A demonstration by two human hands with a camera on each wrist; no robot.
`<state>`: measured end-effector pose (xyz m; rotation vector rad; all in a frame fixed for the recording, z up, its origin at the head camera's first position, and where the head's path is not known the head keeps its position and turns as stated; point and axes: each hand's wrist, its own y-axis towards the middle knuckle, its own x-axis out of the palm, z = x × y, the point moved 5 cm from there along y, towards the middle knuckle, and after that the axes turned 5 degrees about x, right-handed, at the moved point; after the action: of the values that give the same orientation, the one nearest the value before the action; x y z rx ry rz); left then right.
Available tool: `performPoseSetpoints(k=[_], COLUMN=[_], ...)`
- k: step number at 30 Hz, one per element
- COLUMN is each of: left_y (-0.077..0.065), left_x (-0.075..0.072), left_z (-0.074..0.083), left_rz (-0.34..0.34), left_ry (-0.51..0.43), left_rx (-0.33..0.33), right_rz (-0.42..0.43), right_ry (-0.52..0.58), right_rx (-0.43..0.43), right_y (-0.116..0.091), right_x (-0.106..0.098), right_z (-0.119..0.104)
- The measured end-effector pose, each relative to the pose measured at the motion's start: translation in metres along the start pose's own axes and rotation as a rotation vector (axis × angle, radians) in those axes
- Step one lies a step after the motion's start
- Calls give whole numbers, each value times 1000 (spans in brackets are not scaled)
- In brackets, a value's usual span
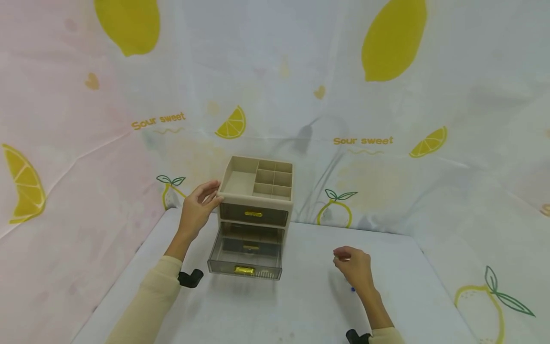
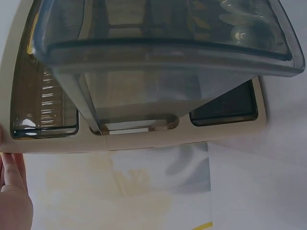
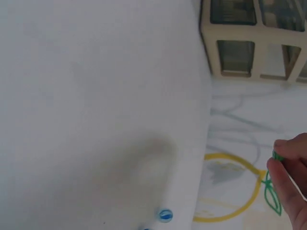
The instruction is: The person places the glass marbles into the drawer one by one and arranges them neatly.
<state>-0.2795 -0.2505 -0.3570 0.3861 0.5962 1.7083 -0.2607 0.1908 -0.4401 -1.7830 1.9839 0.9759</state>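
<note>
A beige desktop organizer [image 1: 257, 198] stands on the table with a divided open top and smoky see-through drawers. Its top drawer [image 1: 232, 213] is closed, while the middle drawer [image 1: 225, 265], which has a gold handle, is pulled out. At the organizer's upper left front corner, my left hand [image 1: 198, 205] rests with its fingers along the side and the thumb near the front edge. To the right of the organizer, above the table, my right hand [image 1: 354, 270] pinches a small green piece [image 3: 277, 155] between thumb and fingertip, mostly hidden by them.
A clear marble with blue inside [image 3: 165, 215] lies on the white table [image 1: 313, 301], below my right hand; part of another blue thing shows at the frame's bottom edge. A lemon-printed cloth [image 1: 275, 86] hangs behind and beside the table.
</note>
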Motion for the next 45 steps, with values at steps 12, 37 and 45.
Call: performPoseSetpoints(k=[12,37,45], left_y=[-3,-2,-2], left_x=[2,-2,-2], left_z=[19,-2,-1], left_rz=[-9,0,5], left_ry=[-19,10,6], left_rx=[-6,14,13], right_rz=[-19,-145,-224], right_ry=[289,553,537], right_rx=[28,-67,-82], right_y=[0,-20,-18], right_x=[8,48,77], right_z=[-50,-143,-140])
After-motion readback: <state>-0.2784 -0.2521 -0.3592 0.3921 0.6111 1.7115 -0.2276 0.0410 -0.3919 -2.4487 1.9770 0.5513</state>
